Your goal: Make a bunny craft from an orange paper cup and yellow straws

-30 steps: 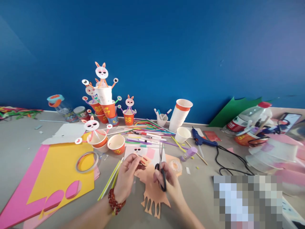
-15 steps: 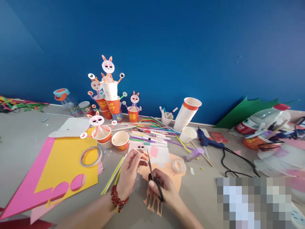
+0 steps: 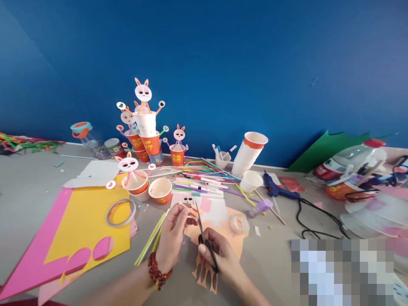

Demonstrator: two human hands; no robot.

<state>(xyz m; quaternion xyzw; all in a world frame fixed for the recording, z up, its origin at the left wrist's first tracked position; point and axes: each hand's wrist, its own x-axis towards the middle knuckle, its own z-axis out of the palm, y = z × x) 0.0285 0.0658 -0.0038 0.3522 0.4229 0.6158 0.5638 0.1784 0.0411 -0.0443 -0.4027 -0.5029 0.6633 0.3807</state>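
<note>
My left hand (image 3: pixel 172 242), with a red bead bracelet on its wrist, pinches a small orange paper piece (image 3: pixel 192 211) at its fingertips. My right hand (image 3: pixel 219 255) is closed around the black handles of a pair of scissors (image 3: pixel 204 236), whose blades point up toward that piece. Under both hands lies an orange paper sheet (image 3: pixel 229 233) with cut-out slots along its near edge. A white card with a small rabbit face (image 3: pixel 188 199) lies just behind my fingers.
Yellow and pink foam sheets (image 3: pixel 79 229) and a tape ring (image 3: pixel 120 212) lie left. Rabbit-decorated paper cups (image 3: pixel 146 136), straws and markers (image 3: pixel 200 178), a stack of cups (image 3: pixel 247 155), a blue glue gun (image 3: pixel 277 191) with black cord, a tape roll (image 3: pixel 239 224) and a bottle (image 3: pixel 344 163) crowd the back and right.
The scissors have swung from upright to leaning left, their blades now at the small orange piece in my left fingers. The view has shifted slightly.
</note>
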